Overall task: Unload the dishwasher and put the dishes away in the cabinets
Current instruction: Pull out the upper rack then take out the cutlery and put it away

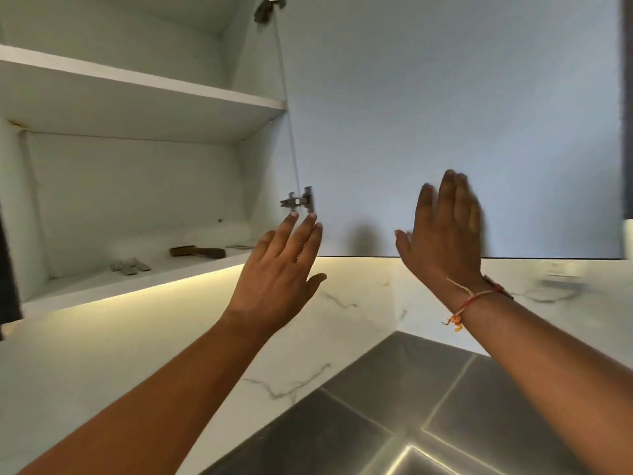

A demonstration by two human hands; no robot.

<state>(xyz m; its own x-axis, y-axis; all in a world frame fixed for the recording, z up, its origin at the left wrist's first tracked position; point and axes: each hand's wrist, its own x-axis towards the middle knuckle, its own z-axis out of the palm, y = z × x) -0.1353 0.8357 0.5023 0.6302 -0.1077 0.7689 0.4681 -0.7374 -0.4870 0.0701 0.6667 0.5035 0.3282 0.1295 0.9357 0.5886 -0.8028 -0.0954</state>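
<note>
**Open wall cabinet, both hands raised and empty**

Wall cabinet (pixel 137 186) open at upper left, its door (pixel 445 114) swung out and filling the upper right of the view. Metal hinge (pixel 301 201) fixed at the door's lower inner edge; a second hinge (pixel 269 8) partly visible at the top, blurred. Inside, one white shelf (pixel 144 80) across the upper part, bare as far as visible. On the cabinet floor, a brown-handled item (pixel 198 252) lying flat toward the back right, a few pale small pieces (pixel 129 266) lying near the front, and a flat grey thing (pixel 241 246) at far right; too blurred to name any of them. No dishes anywhere in view, dishwasher out of frame.

Left hand (pixel 277 272) lifted just below the hinge, fingers spread and straight, fingertips close under the metal, holding nothing; contact with the door impossible to tell. Right hand (pixel 445 231) raised flat in front of the door's lower part, fingers apart and motion-blurred, empty; touching or merely near, not clear. Thread bracelet (pixel 469 299) around the right wrist.

Lit strip glowing under the cabinet's bottom edge. White marble-patterned wall (pixel 342 303) behind and below. Steel sink (pixel 394 406) at lower right, set beneath both forearms.
</note>
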